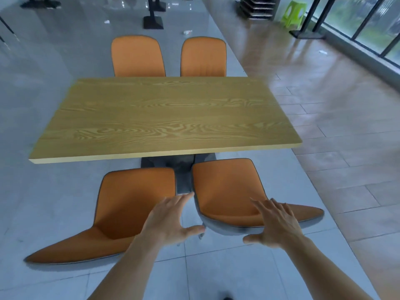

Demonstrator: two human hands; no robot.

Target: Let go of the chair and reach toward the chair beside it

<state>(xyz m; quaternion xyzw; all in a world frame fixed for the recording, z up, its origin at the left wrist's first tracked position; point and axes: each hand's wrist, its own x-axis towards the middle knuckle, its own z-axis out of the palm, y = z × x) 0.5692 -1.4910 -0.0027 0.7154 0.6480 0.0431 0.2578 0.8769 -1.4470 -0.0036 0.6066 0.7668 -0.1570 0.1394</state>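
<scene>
Both bare forearms reach forward and down toward the near right chair (229,191), an orange shell with a grey back that stands at the near edge of the counter (164,118), just beside the near left chair (129,204). The left hand (171,221) is at the chair's left back edge, fingers (184,197) spread wide and straight, thumb out toward the grey rim; the right hand (275,226) lies over the top of the backrest, fingers splayed and holding nothing. Whether either palm actually touches the shell is hard to tell from this angle. The step in hand looks like the reach to take hold of the chair's back. The next move calls for both hands to close on the rim, one on each side, before the chair is pushed or pulled. Across the counter stand two more orange chairs (138,57), and further off a green stool (294,13) by the windows.
</scene>
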